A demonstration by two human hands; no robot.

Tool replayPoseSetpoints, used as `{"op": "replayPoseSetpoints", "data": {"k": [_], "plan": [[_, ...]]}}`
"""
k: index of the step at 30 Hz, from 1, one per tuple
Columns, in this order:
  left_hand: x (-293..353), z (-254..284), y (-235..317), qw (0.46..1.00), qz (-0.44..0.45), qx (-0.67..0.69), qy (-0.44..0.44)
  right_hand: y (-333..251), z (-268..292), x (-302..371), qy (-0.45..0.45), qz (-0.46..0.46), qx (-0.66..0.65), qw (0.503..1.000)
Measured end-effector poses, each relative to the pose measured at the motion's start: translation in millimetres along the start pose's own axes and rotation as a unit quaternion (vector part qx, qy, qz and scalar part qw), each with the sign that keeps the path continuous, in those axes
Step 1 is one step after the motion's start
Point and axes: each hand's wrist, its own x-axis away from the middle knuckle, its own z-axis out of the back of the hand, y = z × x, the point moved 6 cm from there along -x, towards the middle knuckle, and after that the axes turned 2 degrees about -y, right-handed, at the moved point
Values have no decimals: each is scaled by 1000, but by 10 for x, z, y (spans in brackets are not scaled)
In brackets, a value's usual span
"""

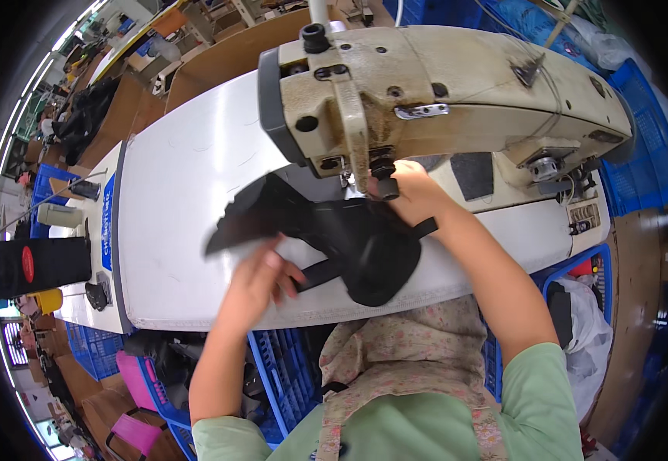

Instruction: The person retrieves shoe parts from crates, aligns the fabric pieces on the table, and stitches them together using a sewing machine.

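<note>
A black sewn fabric piece (376, 246) with short straps lies under the needle area of a cream sewing machine (441, 77). Its left part rises off the white table and is blurred. My left hand (261, 276) is beside that raised part, fingers apart and slightly curled, close to the end of a black strap (319, 274). Whether a fingertip touches the strap is unclear. My right hand (412, 188) reaches in behind the needle area, at the far right edge of the black piece. The machine's head and presser parts hide its fingers.
The white sewing table (188, 207) spans the front. A dark grey patch (472, 175) lies on the machine bed. Blue crates (284, 376) stand below, and one with plastic bags (587, 323) is at right. A black box-shaped item (38, 266) sits far left.
</note>
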Motion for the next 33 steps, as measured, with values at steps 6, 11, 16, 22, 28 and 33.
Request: {"op": "replayPoseSetpoints", "data": {"k": [6, 11, 16, 22, 28, 33], "plan": [[-685, 341, 552, 975, -104, -185, 62, -410, -203, 136, 55, -197, -27, 979], [-794, 140, 787, 986, -101, -132, 13, -439, -289, 179, 103, -152, -54, 982], [-394, -466, 382, 994, 36, -33, -102, -117, -228, 289, 73, -79, -152, 983], [-309, -665, 225, 998, -3, -69, -1, -152, -172, 383, -53, -126, -443, 886], [-168, -744, 379, 982, -134, -83, -102, -512, -231, 459, 51, -94, -174, 979], [-251, -674, 289, 997, 0, 32, 67, -477, -199, 485, 100, -96, -120, 983]]}}
